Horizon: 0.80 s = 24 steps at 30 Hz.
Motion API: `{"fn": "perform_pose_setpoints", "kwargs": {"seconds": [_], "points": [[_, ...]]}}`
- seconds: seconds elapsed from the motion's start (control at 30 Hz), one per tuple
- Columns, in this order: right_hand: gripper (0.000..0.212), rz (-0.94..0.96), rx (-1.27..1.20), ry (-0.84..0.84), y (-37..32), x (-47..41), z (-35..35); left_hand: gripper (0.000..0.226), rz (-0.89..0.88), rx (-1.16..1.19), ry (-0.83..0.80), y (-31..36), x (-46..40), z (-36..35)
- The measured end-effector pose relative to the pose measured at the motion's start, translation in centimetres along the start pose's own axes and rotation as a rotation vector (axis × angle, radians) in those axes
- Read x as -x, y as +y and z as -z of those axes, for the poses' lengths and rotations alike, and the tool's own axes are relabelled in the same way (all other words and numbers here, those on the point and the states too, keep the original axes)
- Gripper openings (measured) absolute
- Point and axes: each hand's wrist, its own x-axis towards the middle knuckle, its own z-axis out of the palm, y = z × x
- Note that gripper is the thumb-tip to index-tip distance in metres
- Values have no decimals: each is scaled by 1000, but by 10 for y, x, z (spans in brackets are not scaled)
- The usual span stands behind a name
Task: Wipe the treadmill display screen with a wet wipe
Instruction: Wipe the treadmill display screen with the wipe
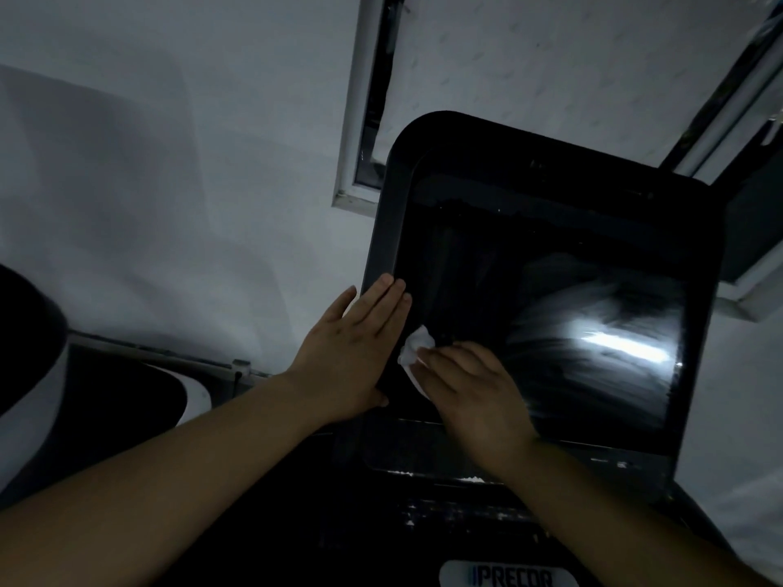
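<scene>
1. The left hand [354, 351] lies flat against the left edge of the treadmill display screen [551, 290]. Its fingers [383, 300] are straight and pressed side by side, the tips reaching onto the dark bezel [383, 230]. The thumb lies along the lower left corner of the frame. This hand holds nothing.
2. The right hand [474, 389] rests on the lower left area of the screen glass with the wet wipe [417, 349] beneath it. The fingers are bent and close together, pressing the wipe against the glass. Whether the thumb also pinches the wipe cannot be told; the hand hides it.
3. The wet wipe is white and crumpled. It protrudes from under the right fingertips, just beside the left hand, and touches the screen near its left edge.
4. The screen is dark and glossy. A bright streaked reflection [623, 347] shows on its right half.
5. Below the screen, the console [445, 514] carries a badge [510, 576] marked PRECOR. Pale specks lie on the console surface.
6. Behind the display, a white wall [169, 141] and a window frame [360, 103] are visible.
</scene>
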Motion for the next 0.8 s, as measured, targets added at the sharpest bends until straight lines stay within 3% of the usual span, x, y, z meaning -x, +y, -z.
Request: {"fn": "perform_pose_setpoints", "kwargs": {"seconds": [0.07,0.2,0.33,0.4,0.63,0.8], "points": [[27,-12,-24,-25,2,5,0,126,-7,34,9,2,0,0],[18,-39,-53,-12,0,11,-4,97,-29,145,189,4,-1,-4],[11,-212,-98,21,3,2,-6,78,-48,217,297,3,-2,-8],[13,-260,-101,18,3,-3,-4,73,-40,259,315,2,-3,-6],[30,-149,5,-40,-9,3,0,54,-37,305,375,5,-3,-8],[39,-192,-29,-71,3,4,-1,30,-61,276,487,16,0,-16]]}}
